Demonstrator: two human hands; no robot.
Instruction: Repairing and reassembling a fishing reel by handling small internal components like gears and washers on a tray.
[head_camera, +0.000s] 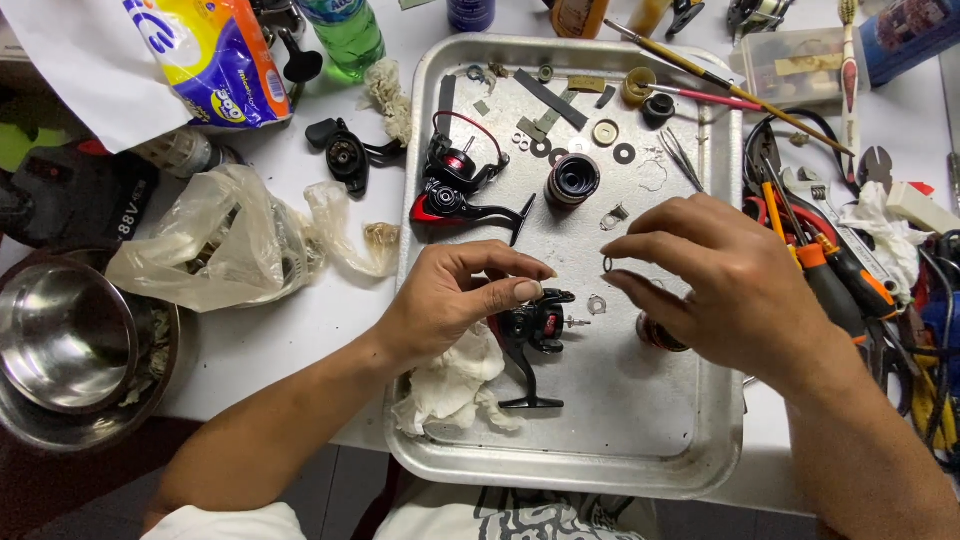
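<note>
Over a dented metal tray (700, 440) on a crowded white tabletop (330, 310): two bare hands, a small ring and a stripped fishing reel. Right hand (720, 285) pinching a tiny metal ring (607, 264) between thumb and forefinger, other fingers curled loosely — ring held edge-up, just above and to the right of the black reel body (537, 325). Left hand (460, 300) closed narrowly on that reel body from the left, thumb laid along the top, with a crumpled white rag (455, 390) under the palm. Reel's short shaft (578, 322) pointing right, toward the ring; long axis of the reel foot (525, 385) running down toward the wearer. Right hand nearer the ring, left nearer the reel, ring and shaft tip close but apart. Farther up the tray, a red-and-black reel (455, 190), a dark spool (573, 180), loose washers (624, 153) and tweezers (682, 157). Beside the tray, a steel bowl (60, 340), a clear plastic bag (230, 240) and orange-handled tools (840, 275). Hidden: most of a round part behind the right palm, the left fingertips' contact with the reel. Too small to make out — whether the ring is a washer or a clip.
</note>
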